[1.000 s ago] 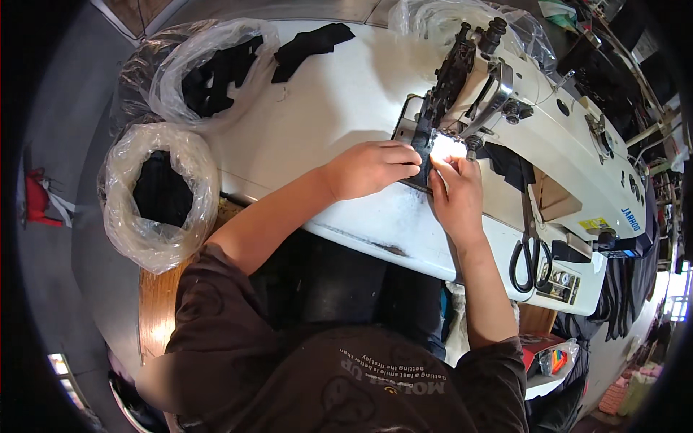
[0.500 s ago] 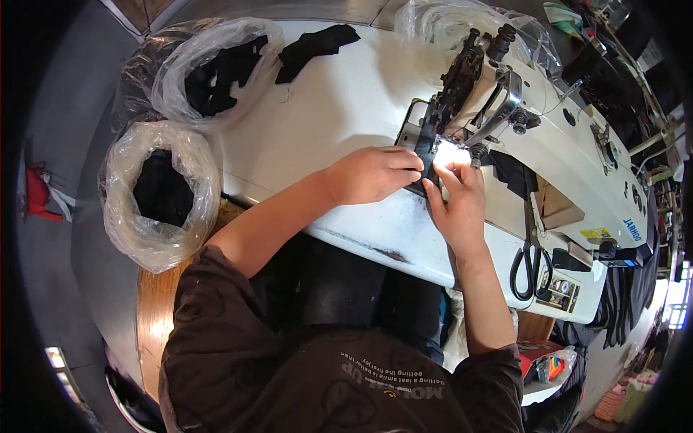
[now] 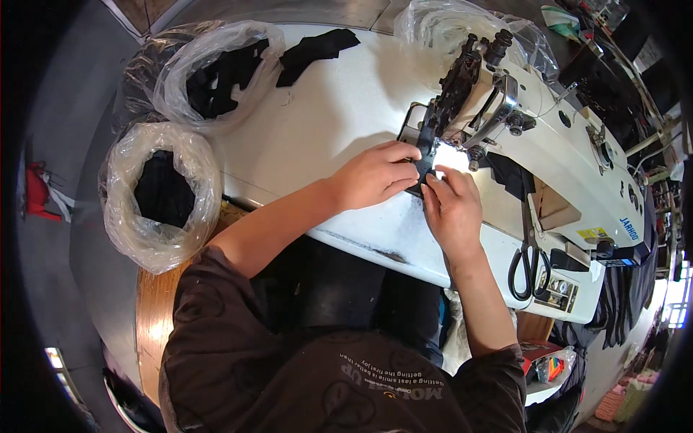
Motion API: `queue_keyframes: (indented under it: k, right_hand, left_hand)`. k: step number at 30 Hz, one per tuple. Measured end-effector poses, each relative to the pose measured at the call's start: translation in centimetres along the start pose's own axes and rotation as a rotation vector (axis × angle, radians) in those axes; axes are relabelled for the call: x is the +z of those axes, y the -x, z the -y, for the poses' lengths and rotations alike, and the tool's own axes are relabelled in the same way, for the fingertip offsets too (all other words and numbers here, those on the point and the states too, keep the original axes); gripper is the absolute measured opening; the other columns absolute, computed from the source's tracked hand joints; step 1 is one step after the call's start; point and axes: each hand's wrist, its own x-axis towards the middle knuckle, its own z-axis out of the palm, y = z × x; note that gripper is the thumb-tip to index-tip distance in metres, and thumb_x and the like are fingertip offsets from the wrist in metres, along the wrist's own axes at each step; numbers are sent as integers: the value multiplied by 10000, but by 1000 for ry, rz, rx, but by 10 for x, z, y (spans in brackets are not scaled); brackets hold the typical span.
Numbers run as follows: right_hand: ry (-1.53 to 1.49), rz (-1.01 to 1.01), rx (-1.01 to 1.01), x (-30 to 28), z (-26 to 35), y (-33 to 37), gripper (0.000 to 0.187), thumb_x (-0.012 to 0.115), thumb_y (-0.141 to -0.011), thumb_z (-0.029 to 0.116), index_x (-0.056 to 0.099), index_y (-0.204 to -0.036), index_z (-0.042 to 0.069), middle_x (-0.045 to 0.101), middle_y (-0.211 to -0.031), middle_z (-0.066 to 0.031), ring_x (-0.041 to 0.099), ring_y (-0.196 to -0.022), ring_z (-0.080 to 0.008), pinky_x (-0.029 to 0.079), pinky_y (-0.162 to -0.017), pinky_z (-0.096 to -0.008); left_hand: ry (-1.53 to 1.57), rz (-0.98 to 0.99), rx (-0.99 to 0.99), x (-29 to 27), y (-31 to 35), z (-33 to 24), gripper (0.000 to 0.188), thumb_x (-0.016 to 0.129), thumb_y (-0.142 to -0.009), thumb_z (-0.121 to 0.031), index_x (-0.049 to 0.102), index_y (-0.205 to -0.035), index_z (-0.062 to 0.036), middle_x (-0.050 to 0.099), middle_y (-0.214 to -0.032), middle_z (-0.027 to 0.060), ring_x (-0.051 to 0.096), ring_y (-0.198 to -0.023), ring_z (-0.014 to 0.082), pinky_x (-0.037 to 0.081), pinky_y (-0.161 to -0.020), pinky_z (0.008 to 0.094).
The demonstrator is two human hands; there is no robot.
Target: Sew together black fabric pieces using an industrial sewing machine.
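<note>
Both hands are at the needle end of a white sewing machine, whose lamp lights the spot brightly. Between them lies a narrow piece of black fabric, partly under the machine's head. My left hand has its fingers closed together at the fabric's left edge. From the right, my right hand pinches the near end of the same piece with thumb and fingertips. How far the fabric reaches under the presser foot is hidden by the machine head.
Black-handled scissors lie on the right of the white table, beside more black cloth. Two clear plastic bags, a near one and a far one, hold black pieces at the left. A black strip lies at the back.
My right hand has drawn back slightly from the needle area, toward me and to the left. The left hand has shifted only a little along the fabric.
</note>
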Motion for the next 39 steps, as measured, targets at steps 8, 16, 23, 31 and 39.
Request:
queue_keyframes:
  k: [8,16,23,31,39]
  right_hand:
    - [46,20,-68,0,0,-1,173,829,-867,41,802,-1036,14,772,-1148,-87,701,-1003,-309,589,-882,-423]
    - [98,-35,-59,10,-9,-8,194,822,-882,44,805,-1072,9,754,-1104,-101,690,-957,-316,583,-845,-420]
    - [135,32,16,9,-7,-11,230,790,-908,32,801,-1138,29,663,-1070,-126,669,-947,-336,561,-809,-430]
    - [100,-6,24,14,-6,-7,160,721,-921,-1,754,-1078,7,652,-1077,-172,643,-977,-389,545,-863,-480]
    - [51,-9,40,10,-4,-2,117,691,-973,22,749,-1070,-11,675,-1098,-190,653,-1027,-403,548,-895,-481]
  left_hand:
    - [-94,-53,130,3,0,9,166,777,-959,-194,788,-1078,-79,715,-1239,74,693,-1148,295,577,-1011,418]
    - [-131,74,124,7,-18,33,221,759,-975,-193,778,-1130,-37,719,-1284,95,699,-1197,312,562,-1065,420]
    - [-130,7,114,13,-37,58,237,722,-977,-179,779,-1154,-32,732,-1284,105,682,-1245,320,550,-1097,426]
    - [-265,0,21,41,-31,76,325,683,-894,-176,778,-1180,-55,737,-1345,104,636,-1366,278,513,-1177,403]
    - [-405,-173,-375,-29,4,59,152,672,-985,-192,737,-969,-55,735,-1111,151,724,-1048,358,596,-920,508]
